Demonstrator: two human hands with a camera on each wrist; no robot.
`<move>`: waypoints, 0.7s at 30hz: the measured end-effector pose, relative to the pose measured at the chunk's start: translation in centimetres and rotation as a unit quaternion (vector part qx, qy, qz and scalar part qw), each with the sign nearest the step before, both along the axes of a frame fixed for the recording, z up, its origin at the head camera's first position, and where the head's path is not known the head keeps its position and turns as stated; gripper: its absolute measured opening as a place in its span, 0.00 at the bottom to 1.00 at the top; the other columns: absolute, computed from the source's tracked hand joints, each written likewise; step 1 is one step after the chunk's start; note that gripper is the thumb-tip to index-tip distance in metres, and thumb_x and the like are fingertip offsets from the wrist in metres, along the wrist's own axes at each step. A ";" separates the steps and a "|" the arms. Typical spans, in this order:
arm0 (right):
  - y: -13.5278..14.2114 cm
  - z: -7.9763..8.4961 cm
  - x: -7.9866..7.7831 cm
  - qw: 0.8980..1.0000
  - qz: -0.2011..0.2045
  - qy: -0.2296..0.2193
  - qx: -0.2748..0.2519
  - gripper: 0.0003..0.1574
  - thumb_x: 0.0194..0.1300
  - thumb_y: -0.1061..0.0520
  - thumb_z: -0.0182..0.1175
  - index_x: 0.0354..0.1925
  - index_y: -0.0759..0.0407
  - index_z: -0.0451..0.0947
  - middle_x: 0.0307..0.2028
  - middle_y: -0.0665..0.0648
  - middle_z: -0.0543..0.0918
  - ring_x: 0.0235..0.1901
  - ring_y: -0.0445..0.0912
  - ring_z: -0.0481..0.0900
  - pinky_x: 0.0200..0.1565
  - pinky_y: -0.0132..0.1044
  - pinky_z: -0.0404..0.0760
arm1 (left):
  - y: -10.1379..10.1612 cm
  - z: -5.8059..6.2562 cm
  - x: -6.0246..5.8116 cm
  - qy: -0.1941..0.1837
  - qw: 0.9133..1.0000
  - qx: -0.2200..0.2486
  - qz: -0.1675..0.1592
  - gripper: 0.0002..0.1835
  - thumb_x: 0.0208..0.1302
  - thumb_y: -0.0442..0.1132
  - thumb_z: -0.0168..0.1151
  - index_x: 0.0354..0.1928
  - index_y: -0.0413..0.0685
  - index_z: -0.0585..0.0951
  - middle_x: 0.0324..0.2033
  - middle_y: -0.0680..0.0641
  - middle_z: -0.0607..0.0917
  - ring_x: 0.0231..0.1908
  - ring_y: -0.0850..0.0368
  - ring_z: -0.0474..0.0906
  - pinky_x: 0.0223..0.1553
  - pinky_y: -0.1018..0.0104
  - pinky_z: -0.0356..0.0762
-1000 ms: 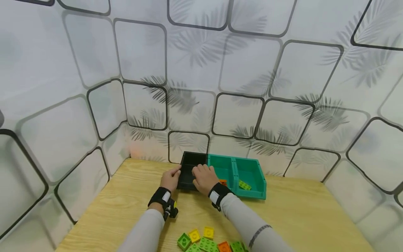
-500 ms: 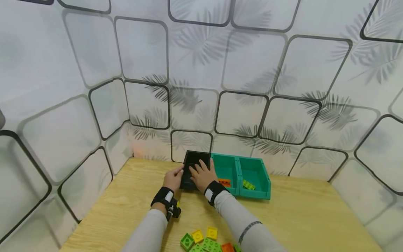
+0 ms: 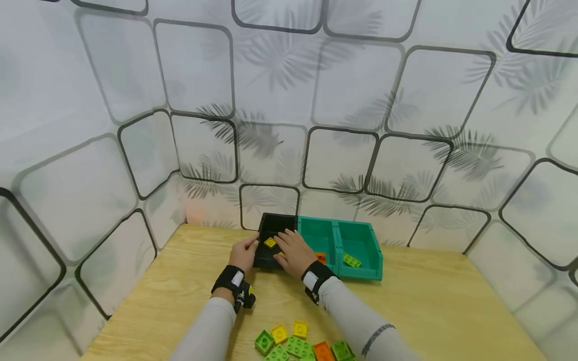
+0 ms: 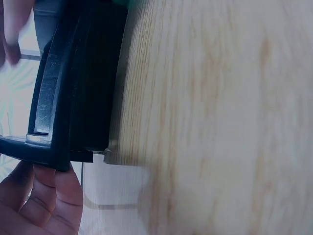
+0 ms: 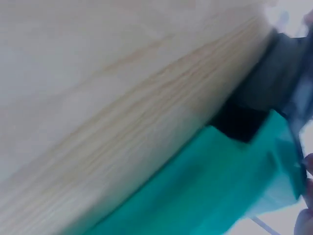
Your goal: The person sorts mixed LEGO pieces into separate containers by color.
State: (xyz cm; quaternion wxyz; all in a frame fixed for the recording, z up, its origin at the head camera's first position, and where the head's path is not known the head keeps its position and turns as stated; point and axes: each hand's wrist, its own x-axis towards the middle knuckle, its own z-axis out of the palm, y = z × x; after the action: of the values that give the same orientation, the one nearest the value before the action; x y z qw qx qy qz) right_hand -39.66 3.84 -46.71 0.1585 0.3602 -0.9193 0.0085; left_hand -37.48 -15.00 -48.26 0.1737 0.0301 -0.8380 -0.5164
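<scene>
My left hand [image 3: 242, 254] grips the left side of a black bin [image 3: 265, 260] by its rim. Its fingertips meet the rim in the left wrist view, where the black bin [image 4: 58, 93] hides their ends. My right hand [image 3: 295, 253] lies over the bin's right side with its fingers extended. Inside the bin sits a yellow toy brick [image 3: 270, 242], just left of those fingers. A sliver of yellow shows by the right thumb, partly covered. Blurred fingers [image 5: 305, 196] of the right hand show at the edge of the right wrist view.
Two teal bins [image 3: 358, 272] adjoin the black one on its right. They contain an orange brick [image 3: 321, 257] and a light green brick [image 3: 351, 259]. Several green, yellow and orange bricks [image 3: 298, 346] lie at the wooden table's near side. A patterned curtain [image 3: 271, 100] stands behind.
The yellow brick has come into view inside the black bin. My right hand first spread its fingers, then shifted a little within the bin. My left hand keeps its place.
</scene>
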 end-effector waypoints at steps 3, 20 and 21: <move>1.7 1.2 1.5 0.999 0.034 -0.020 -0.022 0.31 0.72 0.44 0.54 0.67 0.56 0.69 0.66 0.58 0.71 0.68 0.53 0.63 0.68 0.48 0.58 | -0.2 0.3 -0.4 -0.001 1.000 0.005 0.001 0.17 0.72 0.36 0.55 0.60 0.44 0.79 0.56 0.38 0.80 0.57 0.41 0.75 0.57 0.47 0.71; 6.8 1.3 10.8 0.919 0.187 -0.340 0.066 0.27 0.55 0.65 0.67 0.53 0.44 0.82 0.56 0.46 0.78 0.50 0.36 0.77 0.46 0.26 0.75 | 0.1 0.2 -0.3 -0.034 0.999 0.001 -0.010 0.18 0.73 0.38 0.53 0.62 0.45 0.78 0.59 0.39 0.77 0.61 0.39 0.71 0.60 0.46 0.68; 6.7 1.3 10.9 0.923 0.190 -0.328 0.070 0.25 0.56 0.64 0.67 0.51 0.44 0.83 0.53 0.45 0.78 0.46 0.35 0.77 0.44 0.25 0.75 | 0.1 0.2 -0.3 -0.033 0.999 0.000 -0.009 0.18 0.73 0.37 0.53 0.62 0.45 0.78 0.59 0.39 0.77 0.61 0.39 0.71 0.61 0.46 0.67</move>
State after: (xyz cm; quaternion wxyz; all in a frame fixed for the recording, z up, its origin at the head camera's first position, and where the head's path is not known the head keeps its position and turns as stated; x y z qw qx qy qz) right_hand -28.77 10.54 -45.43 -0.1820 0.5151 -0.8326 0.0919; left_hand -37.74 -14.86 -48.04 0.1415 0.0391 -0.8432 -0.5171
